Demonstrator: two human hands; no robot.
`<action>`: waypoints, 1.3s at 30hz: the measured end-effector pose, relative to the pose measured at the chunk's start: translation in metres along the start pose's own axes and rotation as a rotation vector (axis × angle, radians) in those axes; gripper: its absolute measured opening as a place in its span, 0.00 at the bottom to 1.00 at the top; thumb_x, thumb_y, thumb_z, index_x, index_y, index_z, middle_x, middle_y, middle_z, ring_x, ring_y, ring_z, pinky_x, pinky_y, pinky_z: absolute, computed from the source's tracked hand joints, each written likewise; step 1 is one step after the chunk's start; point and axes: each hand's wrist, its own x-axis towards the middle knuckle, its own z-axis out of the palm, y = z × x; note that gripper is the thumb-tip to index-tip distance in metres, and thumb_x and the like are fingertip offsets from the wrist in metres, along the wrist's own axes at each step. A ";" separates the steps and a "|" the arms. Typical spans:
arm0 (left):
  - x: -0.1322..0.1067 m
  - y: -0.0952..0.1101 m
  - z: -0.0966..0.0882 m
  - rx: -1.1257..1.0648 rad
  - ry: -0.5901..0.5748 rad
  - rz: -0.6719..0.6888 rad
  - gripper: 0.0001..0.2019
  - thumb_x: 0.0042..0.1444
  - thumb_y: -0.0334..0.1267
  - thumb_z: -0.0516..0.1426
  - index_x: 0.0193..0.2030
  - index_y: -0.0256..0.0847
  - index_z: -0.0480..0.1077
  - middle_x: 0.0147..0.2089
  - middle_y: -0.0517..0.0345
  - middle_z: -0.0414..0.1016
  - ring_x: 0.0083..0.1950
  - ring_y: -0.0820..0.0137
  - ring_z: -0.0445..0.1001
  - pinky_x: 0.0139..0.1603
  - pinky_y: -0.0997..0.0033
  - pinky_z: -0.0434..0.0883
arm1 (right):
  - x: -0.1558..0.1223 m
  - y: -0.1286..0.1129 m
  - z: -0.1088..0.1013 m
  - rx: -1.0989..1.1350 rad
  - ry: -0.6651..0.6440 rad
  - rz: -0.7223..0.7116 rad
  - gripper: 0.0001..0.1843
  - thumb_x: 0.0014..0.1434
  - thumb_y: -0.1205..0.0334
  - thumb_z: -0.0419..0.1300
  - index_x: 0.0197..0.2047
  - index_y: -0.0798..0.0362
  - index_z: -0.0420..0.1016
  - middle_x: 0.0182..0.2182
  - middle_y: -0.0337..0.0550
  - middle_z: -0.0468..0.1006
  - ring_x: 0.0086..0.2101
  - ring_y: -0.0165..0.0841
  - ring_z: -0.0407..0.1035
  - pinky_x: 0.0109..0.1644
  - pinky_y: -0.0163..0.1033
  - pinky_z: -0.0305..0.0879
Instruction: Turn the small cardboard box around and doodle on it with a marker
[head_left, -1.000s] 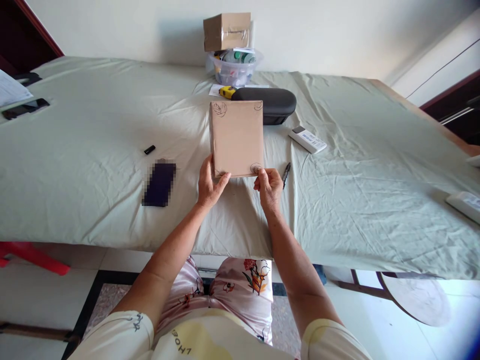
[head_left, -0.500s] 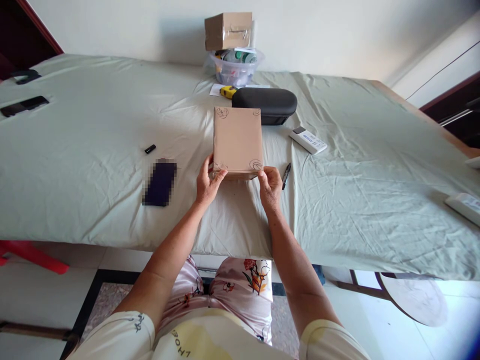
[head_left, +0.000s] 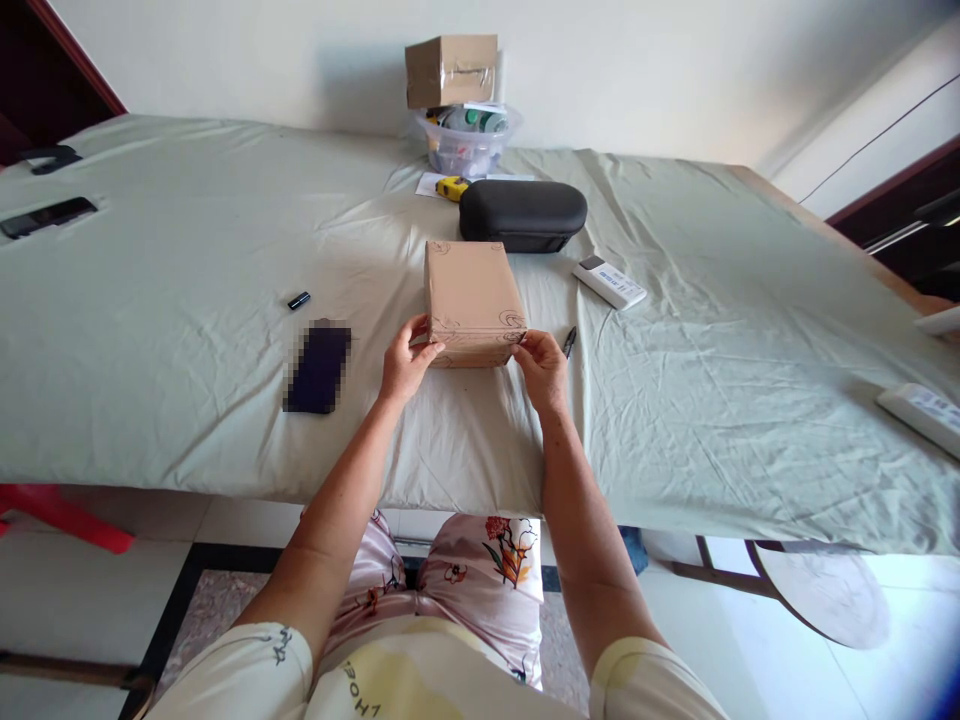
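Observation:
Between my hands is a brown cardboard box point(head_left: 472, 285), with swirls drawn in dark ink at the corners of its top face. My left hand point(head_left: 407, 362) grips its near left corner, thumb on the front face. At the near right corner, my right hand point(head_left: 541, 368) pinches the box between thumb and fingers. Part of the fingers on both sides is hidden behind the cardboard. A black pen point(head_left: 571, 342) lies just right of my right hand. Behind the box sits a black zippered case point(head_left: 523, 213).
On the cloth-covered table point(head_left: 225, 250) lie a black cap point(head_left: 298, 300), a dark blurred-out rectangle point(head_left: 319, 368), a white device point(head_left: 611, 284) and a phone point(head_left: 49, 217). At the back, a yellow tape measure point(head_left: 452, 188) lies near a plastic basket point(head_left: 465, 158) topped by another carton point(head_left: 451, 72).
The box's far end has tipped down, so more of its front face shows. Both hands stay on its near corners, the left one slightly farther left.

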 end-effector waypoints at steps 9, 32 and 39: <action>-0.010 0.029 -0.002 0.747 -0.045 -0.038 0.31 0.57 0.29 0.71 0.67 0.41 0.69 0.59 0.41 0.83 0.64 0.48 0.79 0.68 0.47 0.72 | -0.003 0.000 -0.007 -0.643 -0.157 0.053 0.09 0.56 0.57 0.64 0.41 0.47 0.74 0.39 0.46 0.86 0.42 0.43 0.77 0.53 0.50 0.72; -0.012 -0.002 -0.001 0.479 0.020 0.068 0.25 0.62 0.54 0.67 0.60 0.43 0.75 0.52 0.41 0.84 0.58 0.48 0.81 0.69 0.45 0.70 | -0.011 0.001 0.006 -0.668 -0.044 0.016 0.16 0.59 0.47 0.66 0.35 0.46 0.65 0.34 0.45 0.81 0.37 0.41 0.73 0.46 0.46 0.69; -0.014 0.017 0.004 0.265 0.047 0.171 0.39 0.68 0.65 0.57 0.77 0.44 0.58 0.78 0.37 0.64 0.76 0.51 0.69 0.74 0.50 0.70 | -0.011 0.001 0.004 -0.666 -0.071 0.008 0.24 0.60 0.34 0.64 0.35 0.46 0.67 0.34 0.46 0.83 0.37 0.41 0.75 0.44 0.45 0.68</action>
